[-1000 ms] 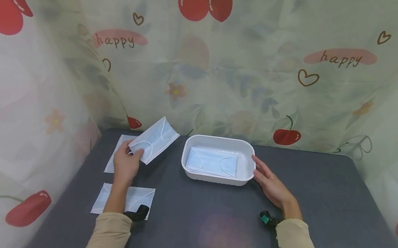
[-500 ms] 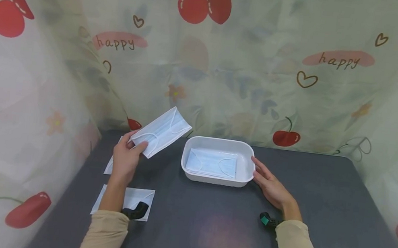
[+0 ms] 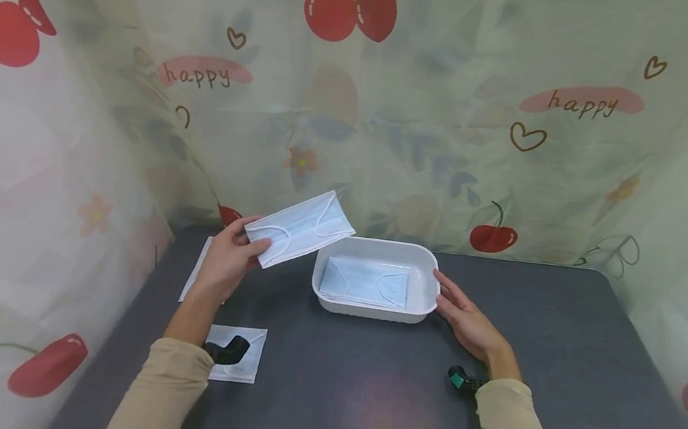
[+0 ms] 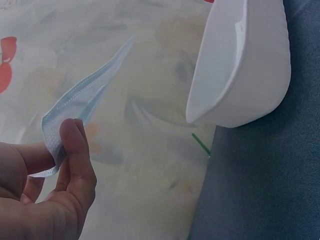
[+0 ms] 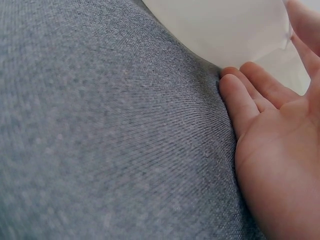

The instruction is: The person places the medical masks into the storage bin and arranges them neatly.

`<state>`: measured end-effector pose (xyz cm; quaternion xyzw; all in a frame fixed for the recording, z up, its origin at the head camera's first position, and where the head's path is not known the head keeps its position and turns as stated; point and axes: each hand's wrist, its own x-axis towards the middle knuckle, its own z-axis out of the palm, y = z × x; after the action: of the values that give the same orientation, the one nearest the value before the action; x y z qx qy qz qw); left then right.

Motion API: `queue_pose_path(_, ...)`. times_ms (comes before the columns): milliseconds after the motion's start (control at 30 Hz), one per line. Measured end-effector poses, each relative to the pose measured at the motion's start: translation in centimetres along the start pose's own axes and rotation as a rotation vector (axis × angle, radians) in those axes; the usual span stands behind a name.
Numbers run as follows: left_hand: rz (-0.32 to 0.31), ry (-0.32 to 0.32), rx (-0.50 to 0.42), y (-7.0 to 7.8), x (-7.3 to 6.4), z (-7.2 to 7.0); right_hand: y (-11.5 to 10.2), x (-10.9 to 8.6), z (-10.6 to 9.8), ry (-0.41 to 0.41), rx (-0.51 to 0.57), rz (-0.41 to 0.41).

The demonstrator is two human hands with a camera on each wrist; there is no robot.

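My left hand [image 3: 227,262] pinches a light blue face mask [image 3: 301,229] by its near left corner, between thumb and fingers. The mask is raised and tilted, its far right corner overlapping the left rim of a white plastic tray [image 3: 371,312] in the head view. In the left wrist view the mask [image 4: 82,97] shows nearly edge-on, apart from the tray. Inside the tray lies a flat, neatly laid face mask [image 3: 365,282], toward the left side. With fairly straight fingers my right hand [image 3: 473,326] touches the tray's right end; the right wrist view shows those fingertips [image 5: 232,85] low against its wall.
Another mask [image 3: 194,272] lies at the table's back left, partly behind my left hand. Nearer, a further mask [image 3: 246,368] is half covered by my left forearm. The dark grey table [image 3: 326,380] ends at a patterned curtain [image 3: 414,145] close behind the tray.
My left hand has carried the mask to the right, up to the tray's left rim, turning it flatter. The right hand and the tray have stayed in place.
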<state>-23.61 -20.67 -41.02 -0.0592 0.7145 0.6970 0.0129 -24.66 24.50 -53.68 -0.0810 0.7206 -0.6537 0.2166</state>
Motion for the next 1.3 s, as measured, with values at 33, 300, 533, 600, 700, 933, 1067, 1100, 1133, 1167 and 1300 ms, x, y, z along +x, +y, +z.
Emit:
queue_pose_path(33,0.002,-0.008,-0.003,0.0,0.1,0.1,0.0,0.0,0.0,-0.004,-0.002,-0.004)
queue_pose_path(300,0.01,-0.082,-0.052,0.1,1.4,1.5,0.1,0.2,-0.4,0.005,0.014,-0.012)
queue_pose_path(533,-0.02,-0.148,-0.022,0.0,2.5,2.8,0.1,0.1,-0.4,0.006,0.024,-0.012)
queue_pose_path(600,-0.03,-0.16,0.011,0.0,2.7,3.2,0.1,0.1,-0.3,0.009,0.026,-0.015)
queue_pose_path(700,-0.047,-0.167,0.048,0.1,3.1,3.8,0.2,0.2,-0.3,0.013,0.029,-0.017)
queue_pose_path(933,-0.069,-0.182,0.093,0.3,3.8,5.1,0.1,0.2,0.0,0.021,0.036,-0.017)
queue_pose_path(1067,-0.063,-0.217,0.101,0.4,4.1,5.8,0.2,0.2,0.2,0.023,0.033,-0.02)
queue_pose_path(1100,-0.063,-0.224,0.106,0.4,4.1,6.0,0.2,0.2,0.2,0.024,0.031,-0.019)
queue_pose_path(1133,-0.063,-0.23,0.116,0.4,4.2,6.2,0.2,0.2,0.2,0.024,0.028,-0.019)
queue_pose_path(1167,-0.065,-0.237,0.123,0.4,4.2,6.4,0.2,0.2,0.2,0.026,0.025,-0.019)
queue_pose_path(1300,-0.071,-0.252,0.151,0.3,4.4,7.2,0.2,0.2,0.2,0.031,0.018,-0.011)
